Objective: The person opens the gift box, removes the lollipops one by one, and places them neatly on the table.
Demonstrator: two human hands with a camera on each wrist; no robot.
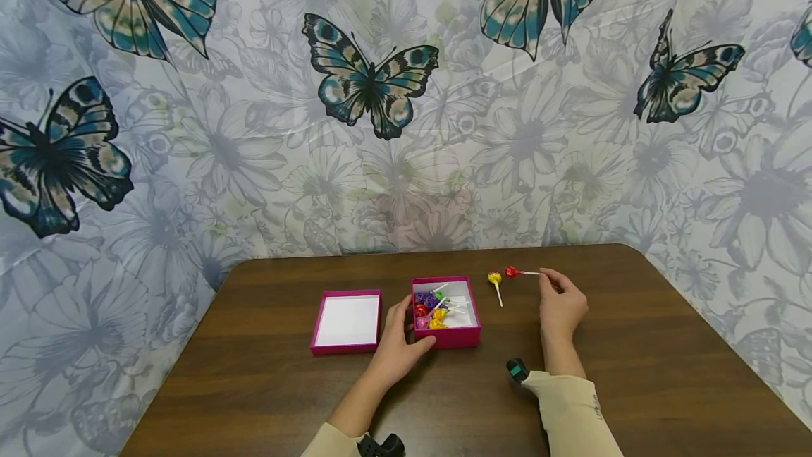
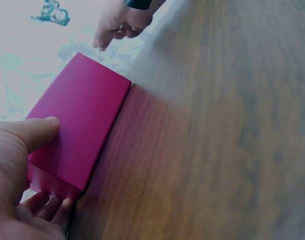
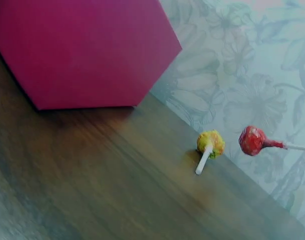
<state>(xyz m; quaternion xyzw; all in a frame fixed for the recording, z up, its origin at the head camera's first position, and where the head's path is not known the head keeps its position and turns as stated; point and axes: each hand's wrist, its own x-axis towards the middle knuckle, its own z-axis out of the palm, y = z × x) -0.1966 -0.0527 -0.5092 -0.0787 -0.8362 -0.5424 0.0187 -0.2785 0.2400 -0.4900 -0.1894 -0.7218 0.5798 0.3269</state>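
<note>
A magenta box (image 1: 447, 338) with a white inside stands on the table, holding several wrapped lollipops (image 1: 438, 317) in purple, red, pink and yellow. My left hand (image 1: 398, 350) grips its left side; in the left wrist view the thumb lies along the front wall and the fingers curl around the left end. To the right of the box, my right hand (image 1: 562, 303) pinches the stick end of a red lollipop (image 3: 252, 140), its head pointing left. Just left of that red head, a yellow lollipop (image 1: 495, 278) lies on the table, stick toward me.
The box's lid (image 1: 346, 321), magenta-rimmed and white inside, lies left of the box. All of this is on a brown wooden table (image 1: 266, 386). A cloth with butterflies and flowers (image 1: 406, 182) hangs behind the table's far edge.
</note>
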